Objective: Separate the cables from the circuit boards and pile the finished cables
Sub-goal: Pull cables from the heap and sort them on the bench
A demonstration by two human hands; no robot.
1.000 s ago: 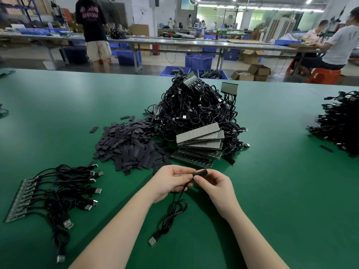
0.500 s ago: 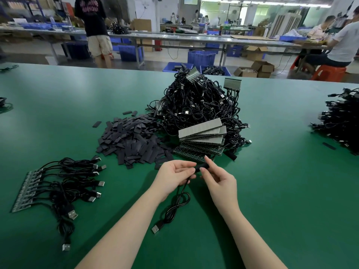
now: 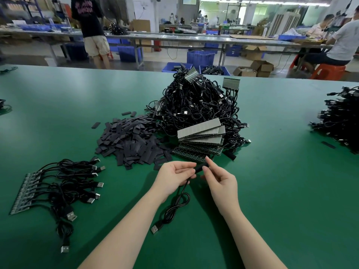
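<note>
Cable in my hands [image 3: 175,207]: one
Cable heaps [image 3: 198,105]: two
Sleeve piles [image 3: 132,140]: one
Board stacks [image 3: 201,137]: one

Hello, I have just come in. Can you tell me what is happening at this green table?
A person works on one black cable. The left hand grips its upper end, and the right hand pinches a black sleeve there. The USB plug lies on the green table. Behind are loose black sleeves, stacked circuit boards and a tangled cable heap. At left lies a board with cables attached.

left hand [image 3: 174,176] and right hand [image 3: 220,180] pinching black cable [image 3: 174,208], green table [image 3: 291,191]
</note>
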